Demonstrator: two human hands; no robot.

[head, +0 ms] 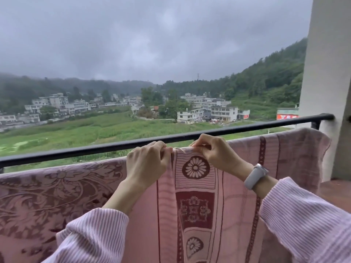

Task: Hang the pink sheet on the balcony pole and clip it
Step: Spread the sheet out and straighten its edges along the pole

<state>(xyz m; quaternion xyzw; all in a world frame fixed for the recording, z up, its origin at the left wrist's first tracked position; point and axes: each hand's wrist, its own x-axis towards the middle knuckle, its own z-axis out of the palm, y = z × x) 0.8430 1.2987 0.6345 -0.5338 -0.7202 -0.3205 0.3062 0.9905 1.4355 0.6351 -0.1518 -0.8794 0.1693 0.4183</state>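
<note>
The pink sheet (197,202), patterned with dark red flowers and stripes, hangs draped across the width of the view, just in front of and below the black balcony rail (95,150). The pole under the sheet is hidden by the fabric. My left hand (147,164) pinches the sheet's top edge near the middle. Close to its right, my right hand (210,150) pinches the same top edge, a grey watch on its wrist. No clip is visible.
A white pillar (326,73) stands at the right, where the black rail ends. Beyond the rail lie green fields, white buildings and wooded hills under a grey sky. A reddish ledge (334,192) shows at the lower right.
</note>
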